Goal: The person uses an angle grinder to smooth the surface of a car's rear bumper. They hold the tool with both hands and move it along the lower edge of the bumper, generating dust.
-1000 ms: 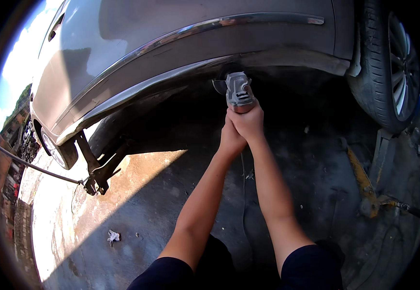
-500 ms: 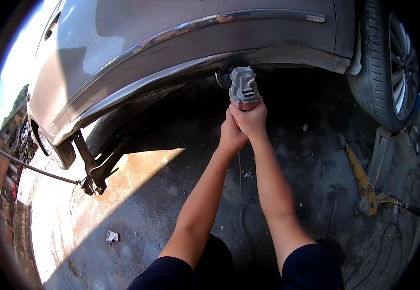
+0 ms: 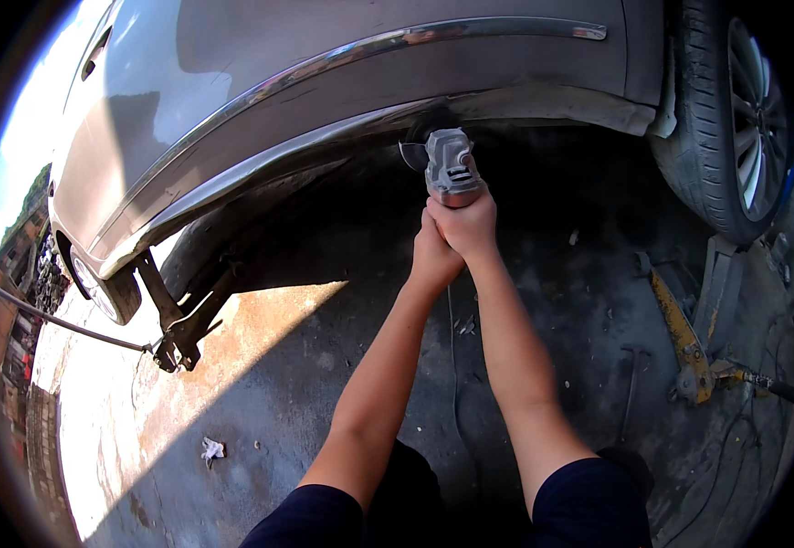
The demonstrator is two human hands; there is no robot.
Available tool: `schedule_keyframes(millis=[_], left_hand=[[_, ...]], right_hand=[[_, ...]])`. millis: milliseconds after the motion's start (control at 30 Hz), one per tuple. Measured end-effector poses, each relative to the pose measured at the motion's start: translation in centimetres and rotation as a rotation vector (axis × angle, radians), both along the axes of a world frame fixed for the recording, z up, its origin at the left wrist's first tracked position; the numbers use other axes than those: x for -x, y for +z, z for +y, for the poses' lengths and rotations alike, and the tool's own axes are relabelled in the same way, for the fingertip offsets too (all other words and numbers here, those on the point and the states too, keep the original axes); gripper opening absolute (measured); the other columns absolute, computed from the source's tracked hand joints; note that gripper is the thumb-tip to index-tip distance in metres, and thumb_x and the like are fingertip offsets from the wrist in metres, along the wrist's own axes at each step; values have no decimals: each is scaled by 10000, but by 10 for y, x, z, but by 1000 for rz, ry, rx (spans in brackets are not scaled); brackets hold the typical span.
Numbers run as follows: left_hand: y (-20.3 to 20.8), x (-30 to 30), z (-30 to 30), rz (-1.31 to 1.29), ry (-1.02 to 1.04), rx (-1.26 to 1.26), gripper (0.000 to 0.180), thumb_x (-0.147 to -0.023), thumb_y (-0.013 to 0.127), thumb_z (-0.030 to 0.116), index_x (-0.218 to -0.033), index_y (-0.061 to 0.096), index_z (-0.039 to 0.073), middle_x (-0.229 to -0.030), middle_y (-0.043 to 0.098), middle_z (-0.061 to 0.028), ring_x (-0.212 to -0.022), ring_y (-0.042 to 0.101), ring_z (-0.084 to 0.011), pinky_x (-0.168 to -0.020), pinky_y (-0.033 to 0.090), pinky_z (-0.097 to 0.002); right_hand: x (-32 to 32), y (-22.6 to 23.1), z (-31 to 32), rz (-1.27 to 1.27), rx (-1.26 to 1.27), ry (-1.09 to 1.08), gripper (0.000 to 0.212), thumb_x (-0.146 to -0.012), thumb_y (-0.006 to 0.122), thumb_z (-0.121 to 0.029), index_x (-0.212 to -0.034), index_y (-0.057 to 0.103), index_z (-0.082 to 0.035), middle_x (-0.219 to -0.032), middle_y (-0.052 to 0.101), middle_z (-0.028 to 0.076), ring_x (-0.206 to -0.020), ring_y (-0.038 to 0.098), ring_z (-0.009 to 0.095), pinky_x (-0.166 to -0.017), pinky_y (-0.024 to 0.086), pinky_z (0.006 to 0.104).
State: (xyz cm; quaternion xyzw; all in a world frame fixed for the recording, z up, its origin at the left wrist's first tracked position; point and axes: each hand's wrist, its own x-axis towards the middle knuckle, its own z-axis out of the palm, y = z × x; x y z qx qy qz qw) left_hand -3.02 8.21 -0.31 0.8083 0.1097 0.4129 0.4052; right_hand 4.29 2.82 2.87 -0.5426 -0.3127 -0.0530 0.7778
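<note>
Both my arms stretch forward to an angle grinder (image 3: 451, 163) with a grey head and a dark disc and guard. My right hand (image 3: 470, 226) is closed around its body just behind the head. Just behind and to its left, my left hand (image 3: 434, 251) is closed on the grinder too; its fingers are partly hidden. The disc is at the lower sill (image 3: 506, 105) of a grey-brown car (image 3: 360, 96); whether it touches cannot be made out. A power cord (image 3: 454, 365) runs down from my hands.
A jack (image 3: 176, 333) with a long handle stands under the car at the left. Near the right wheel (image 3: 735, 128) is a yellow jack (image 3: 683, 342). A T-shaped metal tool (image 3: 632, 388) lies on the concrete floor (image 3: 260, 402), with a crumpled white scrap (image 3: 212, 451) at the left.
The grinder and both hands have shifted slightly left along the sill. The view has moved a little too. My grip looks the same.
</note>
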Motion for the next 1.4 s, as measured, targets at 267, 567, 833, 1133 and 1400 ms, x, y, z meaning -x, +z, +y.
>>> schedule_keyframes(millis=[267,567,833,1133,1400], left_hand=[[3,1,-4,46,-4,10,800,-794,897,301,-1393,458,3,-1190,731,-293,-1165,703,-467,-943,562,-458],[-6,-1,5,47,10,-19,889,-798,891,307,-1479,405,4,-1206,730,-297,-1153,705,-481,-937,568,-467],[-1,5,4,14,-3,5,742,-825,868,256,-1382,446,3,-1140,736,-295,-1111,716,-479,-898,572,-464],[1,9,3,51,-14,41,753,-823,868,249,-1383,439,-14,-1130,735,-294,-1104,719,-475,-892,574,-456],[-1,6,4,56,0,42,755,-822,867,249,-1382,434,-14,-1114,732,-302,-1092,716,-489,-885,576,-463]], right_hand=[[-2,-1,-2,-1,-35,-39,533,-730,904,-187,-1153,667,34,-1036,777,170,-965,775,286,-876,597,388],[2,2,1,-15,-27,-21,517,-727,905,-180,-1141,674,26,-1032,780,173,-968,779,290,-871,599,396],[6,1,3,-28,-33,-64,507,-735,902,-180,-1139,673,23,-1035,778,165,-969,776,280,-870,597,389],[8,-1,3,-7,1,-44,518,-747,893,-153,-1172,660,31,-1074,777,155,-984,769,242,-889,592,373],[9,4,2,-9,29,-49,477,-751,881,-115,-1141,656,44,-1074,759,117,-982,736,193,-902,570,346]])
